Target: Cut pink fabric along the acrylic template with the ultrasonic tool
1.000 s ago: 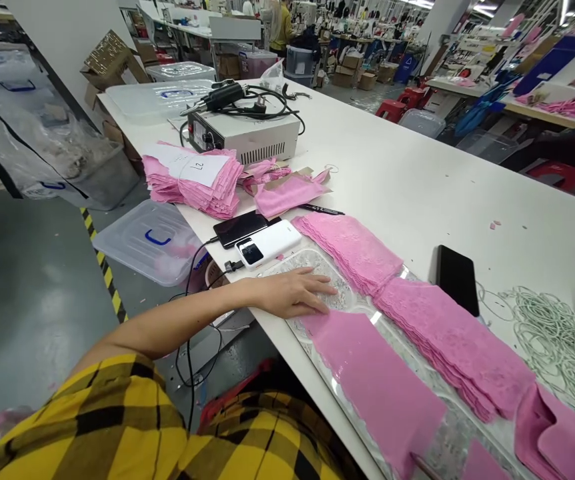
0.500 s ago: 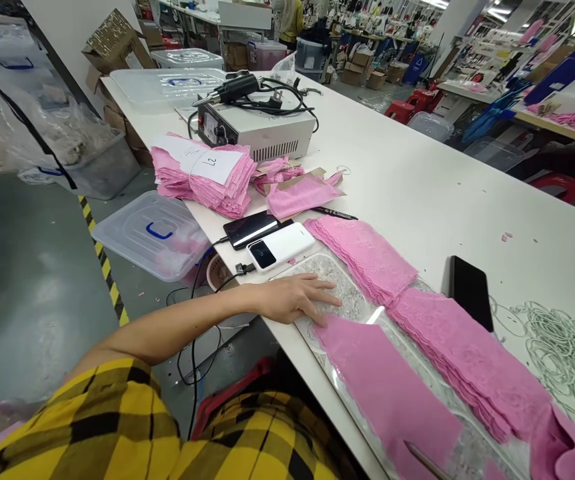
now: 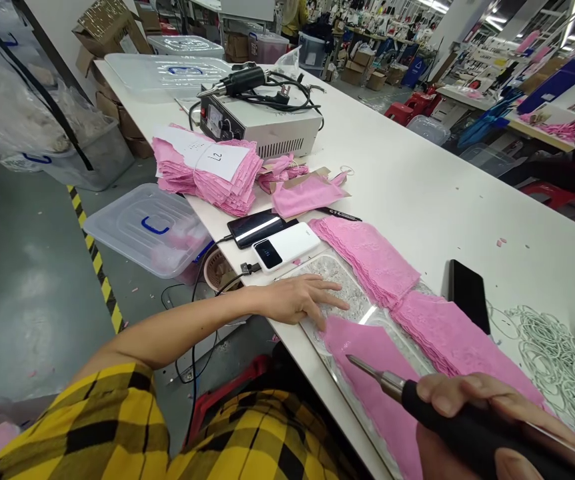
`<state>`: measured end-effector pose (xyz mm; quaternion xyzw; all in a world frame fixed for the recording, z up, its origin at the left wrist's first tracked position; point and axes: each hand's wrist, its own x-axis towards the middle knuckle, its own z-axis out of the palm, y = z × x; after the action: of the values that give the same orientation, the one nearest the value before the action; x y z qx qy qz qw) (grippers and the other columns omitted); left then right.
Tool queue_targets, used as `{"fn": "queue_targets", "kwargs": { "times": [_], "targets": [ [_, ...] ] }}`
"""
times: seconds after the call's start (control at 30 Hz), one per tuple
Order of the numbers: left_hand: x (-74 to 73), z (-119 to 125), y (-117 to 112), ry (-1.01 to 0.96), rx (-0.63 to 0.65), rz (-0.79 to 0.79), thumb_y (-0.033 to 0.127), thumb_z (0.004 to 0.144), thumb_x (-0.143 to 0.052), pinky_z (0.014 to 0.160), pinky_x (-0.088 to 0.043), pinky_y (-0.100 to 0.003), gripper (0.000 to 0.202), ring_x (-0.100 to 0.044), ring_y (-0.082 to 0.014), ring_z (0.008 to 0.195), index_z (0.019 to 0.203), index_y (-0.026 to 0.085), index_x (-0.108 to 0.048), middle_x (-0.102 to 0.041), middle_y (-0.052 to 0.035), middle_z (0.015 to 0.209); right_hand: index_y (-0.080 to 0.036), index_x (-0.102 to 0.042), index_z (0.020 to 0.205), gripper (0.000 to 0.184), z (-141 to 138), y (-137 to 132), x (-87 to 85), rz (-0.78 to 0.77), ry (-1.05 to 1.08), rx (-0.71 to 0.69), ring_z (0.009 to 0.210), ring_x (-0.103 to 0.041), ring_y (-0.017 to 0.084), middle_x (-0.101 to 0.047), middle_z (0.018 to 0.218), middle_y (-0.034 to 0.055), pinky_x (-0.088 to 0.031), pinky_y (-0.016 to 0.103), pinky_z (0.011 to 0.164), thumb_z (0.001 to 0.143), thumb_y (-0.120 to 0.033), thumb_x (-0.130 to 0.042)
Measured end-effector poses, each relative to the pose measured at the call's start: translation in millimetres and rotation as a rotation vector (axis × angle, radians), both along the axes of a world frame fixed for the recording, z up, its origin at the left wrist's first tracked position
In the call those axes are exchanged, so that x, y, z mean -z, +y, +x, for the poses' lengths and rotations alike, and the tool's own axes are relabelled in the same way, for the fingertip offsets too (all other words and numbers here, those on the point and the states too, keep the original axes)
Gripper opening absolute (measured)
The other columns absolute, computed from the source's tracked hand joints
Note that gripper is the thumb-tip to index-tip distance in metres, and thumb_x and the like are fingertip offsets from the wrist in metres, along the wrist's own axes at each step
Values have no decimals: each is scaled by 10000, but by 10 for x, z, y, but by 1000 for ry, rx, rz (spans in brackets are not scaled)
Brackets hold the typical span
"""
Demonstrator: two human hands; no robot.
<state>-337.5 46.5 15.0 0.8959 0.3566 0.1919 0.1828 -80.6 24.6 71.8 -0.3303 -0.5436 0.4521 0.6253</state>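
My left hand [image 3: 300, 298] lies spread and palm down on a clear plastic board [image 3: 335, 267] with a speckled surface. Its thumb rests at the far corner of a pink fabric piece [image 3: 392, 393]. In the lower right, my right hand [image 3: 497, 413] is wrapped round a black-handled tool [image 3: 447, 413] with a tapered metal tip, which points left above that piece. The fingers and handle hide part of the fabric. Alongside on the board lie two layered stacks of pink lace fabric, the farther stack [image 3: 367, 257] and the nearer stack [image 3: 462, 333].
Beyond my left hand are a white power bank [image 3: 287, 247] and a dark phone [image 3: 252, 228]. A labelled pink bundle [image 3: 212, 177] sits before a grey control box [image 3: 287, 130]. To the right lie a black phone [image 3: 469, 293] and tangled pale cord [image 3: 552, 360].
My right hand has come into view holding the black-handled tool, whose tip has moved up and left over the pink piece. My left hand stays spread in nearly the same place.
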Motion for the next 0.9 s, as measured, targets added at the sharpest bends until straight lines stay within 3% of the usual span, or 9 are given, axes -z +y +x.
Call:
{"fn": "queue_targets", "kwargs": {
  "times": [0.1, 0.23, 0.6, 0.9],
  "targets": [
    [-5, 13, 3, 20, -11, 17, -38, 811, -442, 1176, -310, -429, 508, -323, -230, 1449, 1086, 265, -743, -509, 18, 1451, -184, -605, 844, 162, -137, 61, -36, 59, 20, -38, 583, -542, 148, -582, 827, 17, -489, 369, 562, 708, -250, -549],
    [-1, 22, 5, 35, 12, 36, -33, 801, -466, 1170, -306, -470, 471, -322, -265, 1448, 1031, 253, -762, -507, 4, 1453, -182, -599, 881, 177, -251, 128, 18, 63, 34, -82, 593, -563, 142, -595, 851, 11, -495, 365, 591, 722, -226, -533],
    [7, 46, 4, 83, -2, 30, 23, 872, -490, 1185, -261, -456, 440, -289, -249, 1463, 1133, 286, -727, -490, 36, 1465, -183, -575, 911, 180, -407, 152, 124, 119, 34, -143, 592, -546, 128, -577, 860, 16, -504, 358, 573, 737, -210, -535],
    [-12, 57, 2, 113, -1, 65, 24, 846, -505, 1172, -289, -471, 463, -318, -255, 1450, 1131, 314, -727, -497, 42, 1460, -215, -537, 891, 198, -312, 243, 248, 173, -109, -63, 563, -507, 130, -547, 846, 13, -496, 374, 544, 759, -358, -574]
  ]
}}
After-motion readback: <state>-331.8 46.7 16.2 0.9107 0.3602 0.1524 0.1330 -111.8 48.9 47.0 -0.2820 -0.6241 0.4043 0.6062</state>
